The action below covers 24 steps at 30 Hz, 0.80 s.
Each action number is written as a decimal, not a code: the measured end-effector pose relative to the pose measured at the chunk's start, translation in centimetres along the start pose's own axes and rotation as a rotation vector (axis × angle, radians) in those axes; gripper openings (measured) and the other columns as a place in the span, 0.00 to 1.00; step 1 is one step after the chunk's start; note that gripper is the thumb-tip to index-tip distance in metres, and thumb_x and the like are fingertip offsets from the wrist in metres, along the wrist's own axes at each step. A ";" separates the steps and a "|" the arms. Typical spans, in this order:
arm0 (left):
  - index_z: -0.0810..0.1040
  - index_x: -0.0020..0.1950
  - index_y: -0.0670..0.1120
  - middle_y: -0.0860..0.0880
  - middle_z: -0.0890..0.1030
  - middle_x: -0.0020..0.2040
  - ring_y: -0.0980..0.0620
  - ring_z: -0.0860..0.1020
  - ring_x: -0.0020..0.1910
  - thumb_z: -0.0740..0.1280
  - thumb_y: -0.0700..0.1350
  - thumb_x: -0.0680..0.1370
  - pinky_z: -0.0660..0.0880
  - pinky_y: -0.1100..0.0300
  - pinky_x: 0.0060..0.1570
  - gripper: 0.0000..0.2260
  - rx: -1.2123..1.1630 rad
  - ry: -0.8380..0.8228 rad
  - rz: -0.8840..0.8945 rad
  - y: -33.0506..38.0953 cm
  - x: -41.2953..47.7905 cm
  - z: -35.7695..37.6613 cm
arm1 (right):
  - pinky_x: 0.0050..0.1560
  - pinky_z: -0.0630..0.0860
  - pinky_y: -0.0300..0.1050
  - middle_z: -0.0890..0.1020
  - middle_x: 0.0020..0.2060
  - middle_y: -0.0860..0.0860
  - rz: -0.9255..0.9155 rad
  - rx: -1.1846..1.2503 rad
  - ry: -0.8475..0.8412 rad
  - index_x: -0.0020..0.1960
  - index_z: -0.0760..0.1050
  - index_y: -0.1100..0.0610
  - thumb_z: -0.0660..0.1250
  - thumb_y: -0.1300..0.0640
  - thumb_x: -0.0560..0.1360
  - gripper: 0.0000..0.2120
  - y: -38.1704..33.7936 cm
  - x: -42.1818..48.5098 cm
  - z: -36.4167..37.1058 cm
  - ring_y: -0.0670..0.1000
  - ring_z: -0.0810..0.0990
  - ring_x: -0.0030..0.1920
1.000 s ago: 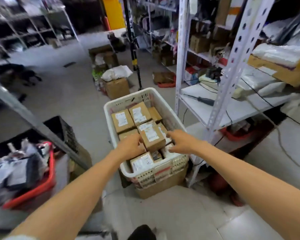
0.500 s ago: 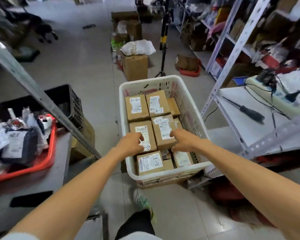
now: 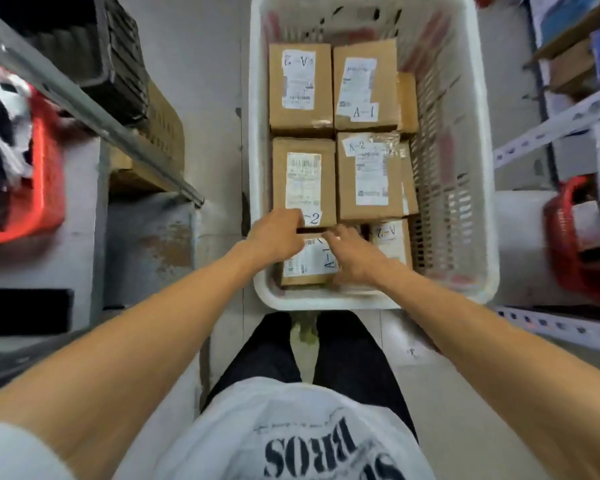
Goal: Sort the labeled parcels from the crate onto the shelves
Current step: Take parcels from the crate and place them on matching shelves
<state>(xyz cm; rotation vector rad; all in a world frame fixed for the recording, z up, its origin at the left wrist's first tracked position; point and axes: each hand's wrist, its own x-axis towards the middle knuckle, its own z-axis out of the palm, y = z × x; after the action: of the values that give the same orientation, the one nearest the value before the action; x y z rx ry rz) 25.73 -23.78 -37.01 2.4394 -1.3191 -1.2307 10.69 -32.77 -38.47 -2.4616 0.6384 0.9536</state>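
A white plastic crate (image 3: 326, 301) stands on the floor in front of my legs, holding several brown cardboard parcels with white labels. At its near end lies a parcel marked A-1 (image 3: 309, 266). My left hand (image 3: 274, 237) curls over its far left edge, and my right hand (image 3: 355, 254) clasps its right side. Just beyond it lie two parcels marked A-2 (image 3: 303, 181) (image 3: 371, 174). At the far end sit another A-2 (image 3: 300, 84) and another A-1 (image 3: 364, 84). A further A-2 parcel (image 3: 390, 237) is partly hidden by my right hand.
On the left, a red basket (image 3: 45, 174) of bagged goods rests on a grey table, behind a slanted metal shelf post (image 3: 94, 109) and a black crate (image 3: 118, 64). A white slotted shelf frame (image 3: 551, 126) and a red basket (image 3: 568, 237) stand on the right.
The view has tilted down over the crate. Both hands have drawn back from the middle parcels to the near A-1 parcel and closed on its sides.
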 end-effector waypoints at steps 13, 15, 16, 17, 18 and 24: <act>0.75 0.59 0.46 0.48 0.79 0.52 0.48 0.77 0.51 0.66 0.40 0.73 0.75 0.52 0.50 0.15 -0.134 0.055 -0.055 -0.5 1.2 1.9 | 0.66 0.63 0.53 0.65 0.63 0.63 -0.135 -0.345 0.209 0.69 0.58 0.66 0.76 0.47 0.61 0.47 1.0 3.9 4.4 0.61 0.65 0.62; 0.75 0.60 0.46 0.49 0.79 0.51 0.49 0.77 0.50 0.66 0.39 0.74 0.75 0.53 0.50 0.15 -0.151 0.074 -0.064 -0.4 1.0 1.8 | 0.64 0.64 0.53 0.66 0.62 0.63 -0.148 -0.371 0.220 0.68 0.59 0.65 0.75 0.45 0.61 0.46 1.0 3.9 4.7 0.62 0.65 0.60; 0.75 0.60 0.46 0.49 0.79 0.51 0.49 0.77 0.50 0.66 0.39 0.74 0.75 0.53 0.51 0.15 -0.162 0.082 -0.074 -0.3 0.9 1.8 | 0.64 0.65 0.54 0.67 0.62 0.63 -0.146 -0.392 0.220 0.68 0.58 0.66 0.75 0.43 0.61 0.47 1.0 4.0 4.8 0.62 0.66 0.60; 0.75 0.60 0.47 0.50 0.79 0.51 0.50 0.77 0.50 0.65 0.39 0.74 0.76 0.53 0.51 0.15 -0.176 0.088 -0.086 -0.2 0.8 1.8 | 0.64 0.66 0.53 0.68 0.61 0.63 -0.136 -0.406 0.215 0.69 0.58 0.66 0.76 0.42 0.60 0.49 1.0 4.1 4.8 0.61 0.66 0.59; 0.75 0.61 0.47 0.50 0.80 0.51 0.50 0.77 0.50 0.65 0.39 0.74 0.76 0.53 0.52 0.15 -0.190 0.091 -0.095 -0.1 0.8 1.8 | 0.62 0.67 0.52 0.69 0.60 0.62 -0.123 -0.407 0.218 0.69 0.58 0.66 0.76 0.41 0.60 0.50 1.0 4.1 4.8 0.60 0.67 0.57; 0.75 0.61 0.47 0.49 0.80 0.50 0.50 0.78 0.50 0.65 0.39 0.74 0.77 0.52 0.53 0.15 -0.248 0.106 -0.112 1.9 -0.5 0.4 | 0.61 0.67 0.48 0.69 0.59 0.57 -0.173 -0.297 0.208 0.64 0.63 0.63 0.76 0.36 0.55 0.49 2.7 1.5 0.8 0.56 0.67 0.58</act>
<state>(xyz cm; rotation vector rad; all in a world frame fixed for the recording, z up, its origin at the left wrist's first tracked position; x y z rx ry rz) 24.07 -24.43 -36.13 2.3899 -0.9523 -1.1910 9.75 -34.96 -40.64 -2.8512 0.3592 0.7783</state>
